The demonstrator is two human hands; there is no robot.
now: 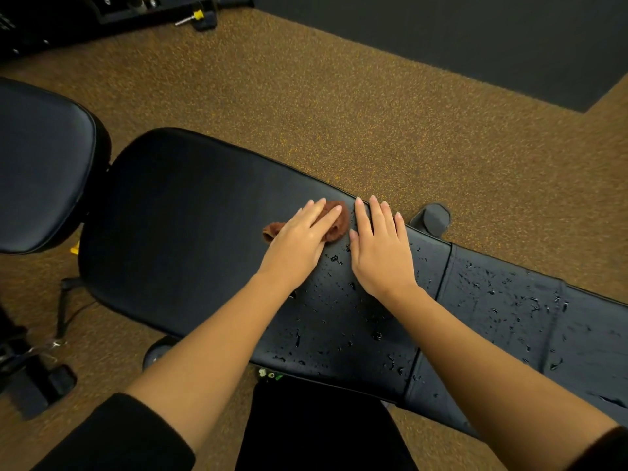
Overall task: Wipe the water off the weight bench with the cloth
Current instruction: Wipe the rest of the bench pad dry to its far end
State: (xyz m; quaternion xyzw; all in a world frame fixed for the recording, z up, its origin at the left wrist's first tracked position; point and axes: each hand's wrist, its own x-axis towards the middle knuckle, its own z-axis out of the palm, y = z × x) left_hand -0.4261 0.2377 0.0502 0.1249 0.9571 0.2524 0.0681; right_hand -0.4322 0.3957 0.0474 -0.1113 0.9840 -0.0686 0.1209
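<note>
Two bare hands on a wet black weight bench [190,232].

The left hand [300,237] lies flat, fingers together, pressing a brown cloth [338,222] onto the bench near its far edge. Just beside the cloth, the right hand [380,249] rests open-palmed on the pad, holding nothing. Water droplets [339,321] bead the bench nearer the person than the cloth.
</note>
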